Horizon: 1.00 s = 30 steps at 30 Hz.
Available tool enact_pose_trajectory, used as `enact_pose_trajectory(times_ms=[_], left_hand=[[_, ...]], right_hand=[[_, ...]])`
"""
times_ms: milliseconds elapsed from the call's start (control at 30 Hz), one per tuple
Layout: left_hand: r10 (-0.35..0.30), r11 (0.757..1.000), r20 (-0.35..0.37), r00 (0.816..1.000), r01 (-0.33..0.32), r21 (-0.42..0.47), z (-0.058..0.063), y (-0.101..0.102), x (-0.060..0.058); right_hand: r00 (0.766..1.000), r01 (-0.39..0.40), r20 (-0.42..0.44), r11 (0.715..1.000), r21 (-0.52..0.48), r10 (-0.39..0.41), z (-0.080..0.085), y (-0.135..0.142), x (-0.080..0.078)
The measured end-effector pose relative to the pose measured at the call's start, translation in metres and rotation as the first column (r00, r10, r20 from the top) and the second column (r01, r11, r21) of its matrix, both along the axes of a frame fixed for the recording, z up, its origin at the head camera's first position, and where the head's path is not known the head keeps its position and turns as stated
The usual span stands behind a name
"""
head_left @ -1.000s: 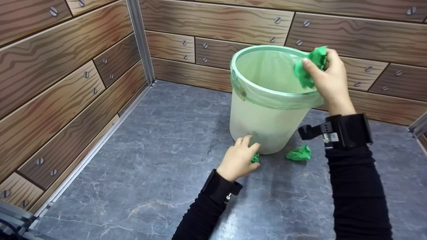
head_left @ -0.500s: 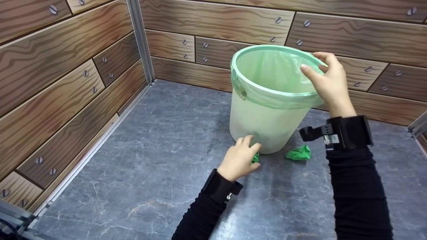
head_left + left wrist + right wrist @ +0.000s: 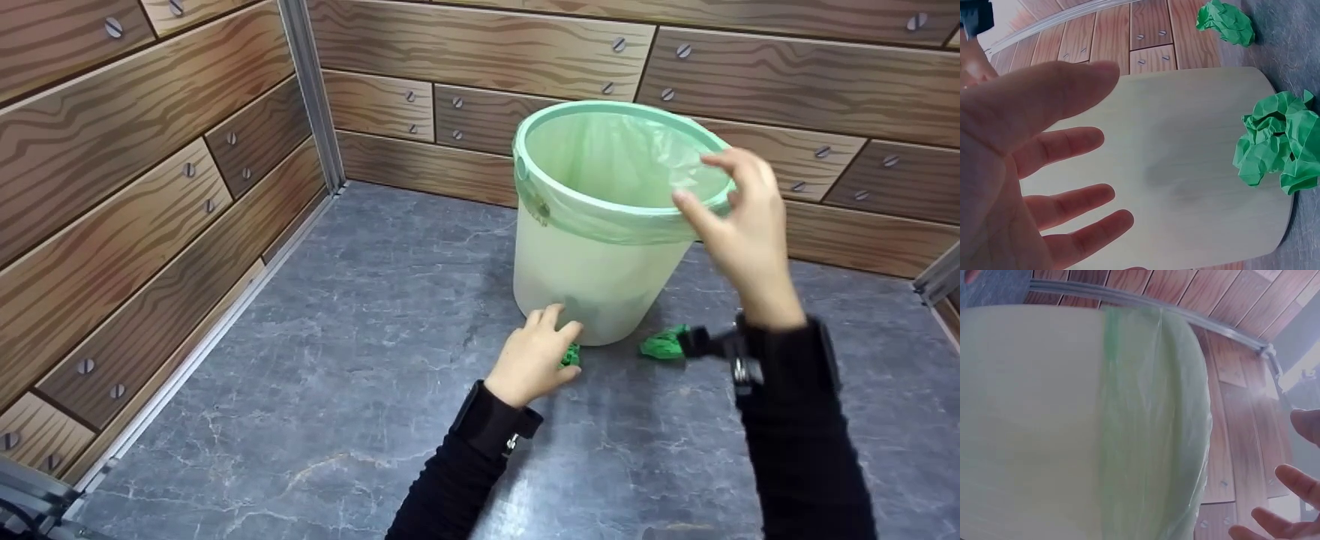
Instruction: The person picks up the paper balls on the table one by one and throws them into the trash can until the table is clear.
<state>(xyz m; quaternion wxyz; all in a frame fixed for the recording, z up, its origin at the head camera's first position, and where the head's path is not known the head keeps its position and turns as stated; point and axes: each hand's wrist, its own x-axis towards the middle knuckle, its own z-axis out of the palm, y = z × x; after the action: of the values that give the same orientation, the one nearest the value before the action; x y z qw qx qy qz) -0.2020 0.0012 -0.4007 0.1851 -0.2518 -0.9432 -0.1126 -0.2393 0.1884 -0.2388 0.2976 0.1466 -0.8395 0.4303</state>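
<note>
A whitish bin (image 3: 592,274) stands upright, lined with a thin green bag (image 3: 600,225) folded over its rim. My right hand (image 3: 750,225) is at the bin's right rim, fingers parted and holding nothing. Low in front of the bin, my left hand (image 3: 534,356) hovers with fingers spread. Beside it lies a crumpled green paper ball (image 3: 571,355), partly hidden by the hand; the left wrist view shows this paper apart from the fingers. Another crumpled green paper ball (image 3: 664,343) lies to the right, partly covered by the right wrist's camera mount. The bin's bottom inside is out of sight.
Wood-patterned walls (image 3: 480,45) close off the back and left sides. A metal post (image 3: 311,90) marks the corner between them. The floor (image 3: 315,360) is grey and marble-patterned, with a metal rail (image 3: 195,360) along its left edge.
My right hand has let go of a crumpled green paper ball over the bin, and that ball is out of sight. The hand has since drawn slightly down and back. My left hand stays put.
</note>
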Motion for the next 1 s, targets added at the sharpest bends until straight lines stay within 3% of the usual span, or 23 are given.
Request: enact_pose_trajectory(times_ms=[200, 333, 467, 633, 833, 1000], left_hand=[[-0.012, 1.000, -0.013, 1.000, 0.012, 0.008, -0.001, 0.001, 0.000], [-0.008, 1.000, -0.014, 1.000, 0.008, 0.009, -0.001, 0.001, -0.001], [-0.005, 1.000, -0.029, 1.000, 0.005, 0.011, 0.001, 0.000, -0.001], [-0.002, 1.000, -0.064, 0.998, 0.003, 0.008, 0.001, 0.000, -0.001], [-0.001, 1.000, -0.084, 0.996, 0.003, 0.021, -0.001, -0.001, -0.002], [-0.001, 1.000, -0.056, 0.998, 0.003, 0.029, -0.005, -0.001, -0.005]], right_hand=[[0.984, -0.014, -0.177, 0.999, -0.033, 0.008, -0.037, 0.002, 0.028], [0.971, 0.000, -0.240, 1.000, -0.005, -0.001, -0.063, -0.002, 0.037], [0.976, 0.017, -0.219, 0.999, 0.051, -0.005, -0.092, -0.005, 0.037], [0.990, 0.045, -0.135, 0.991, 0.129, -0.027, -0.123, -0.006, 0.033], [0.995, 0.066, -0.081, 0.978, 0.200, -0.051, -0.144, -0.006, 0.032], [0.997, 0.069, -0.046, 0.972, 0.224, -0.061, -0.155, -0.006, 0.034]])
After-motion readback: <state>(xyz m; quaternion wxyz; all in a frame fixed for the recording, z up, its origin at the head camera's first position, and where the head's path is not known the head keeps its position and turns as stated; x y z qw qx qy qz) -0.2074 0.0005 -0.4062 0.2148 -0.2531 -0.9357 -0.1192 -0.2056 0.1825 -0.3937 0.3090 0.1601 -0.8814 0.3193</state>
